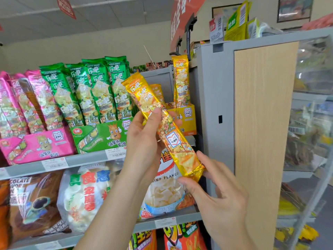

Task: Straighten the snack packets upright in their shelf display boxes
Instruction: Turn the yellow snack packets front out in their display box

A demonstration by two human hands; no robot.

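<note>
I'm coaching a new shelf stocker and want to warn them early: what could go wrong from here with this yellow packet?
1. The yellow display box looks sparsely filled, so the yellow packet, held tilted by the left hand and right hand, may slump once set in.
2. Sliding it in could knock the tall standing packet at the box's right side.
3. The left hand's mid-packet grip might crush the crisps.

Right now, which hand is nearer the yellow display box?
Left. The left hand grips the yellow packet in front of the yellow display box; the right hand holds the packet's bottom end, lower.
</note>
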